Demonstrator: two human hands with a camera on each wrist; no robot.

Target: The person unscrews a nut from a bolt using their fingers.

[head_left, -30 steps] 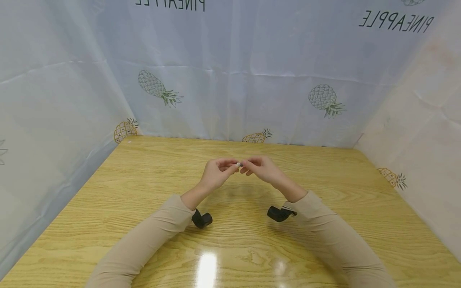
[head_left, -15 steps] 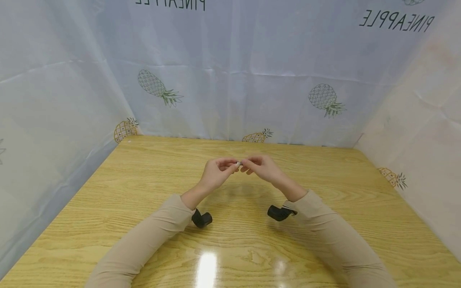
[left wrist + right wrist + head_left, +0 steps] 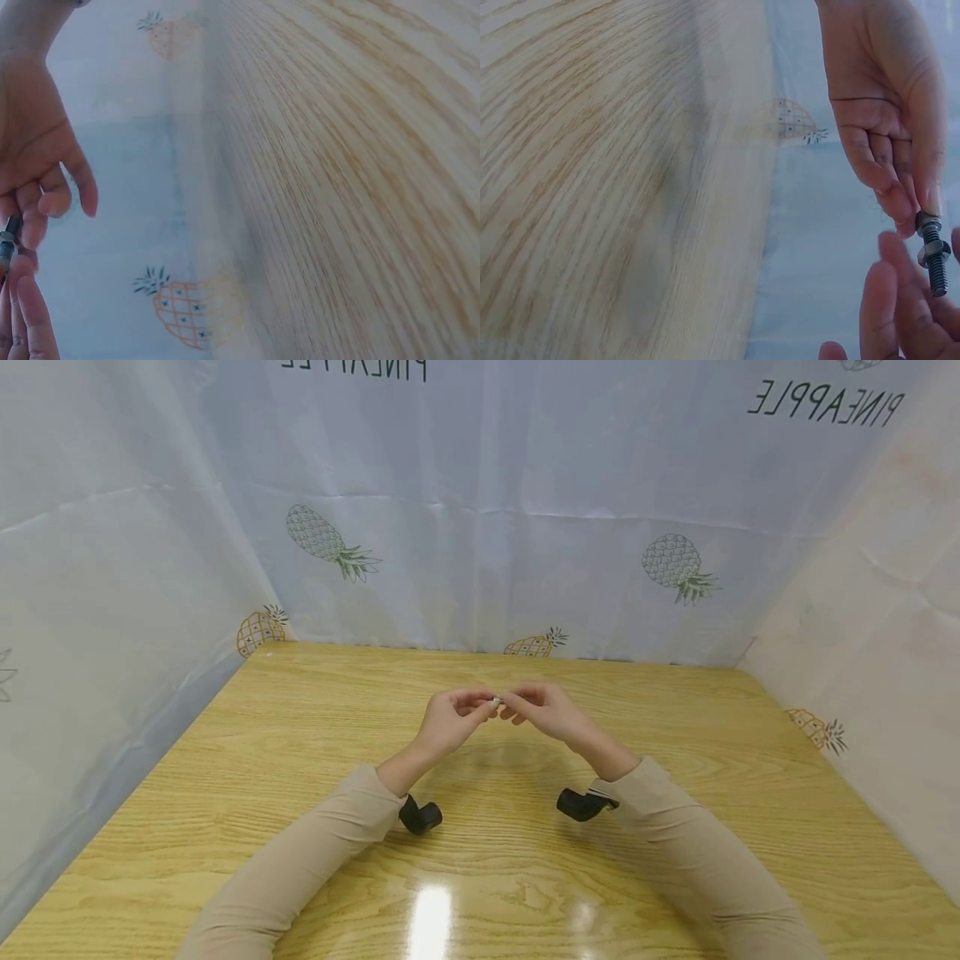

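Observation:
Both hands meet over the middle of the table in the head view, around a small metal bolt (image 3: 497,701). My left hand (image 3: 450,720) pinches the bolt's head end between thumb and fingers. In the right wrist view the threaded bolt (image 3: 938,283) points down, with a hex nut (image 3: 934,253) partway along its shaft. The thumb and fingers of my right hand (image 3: 553,714) are curled around the nut, its thumb mostly cut off by that view's edge. At the left wrist view's edge, the dark bolt end (image 3: 13,223) shows between the two hands.
A wood-grain table (image 3: 360,677) lies under the hands. Pale curtains (image 3: 480,560) printed with pineapples surround it at the back and sides. Black wrist-worn camera mounts (image 3: 422,817) hang by both cuffs. A tiny white speck (image 3: 270,654) sits at the table's far left corner.
Both arms stay in place. Only the right fingertips shift slightly around the bolt.

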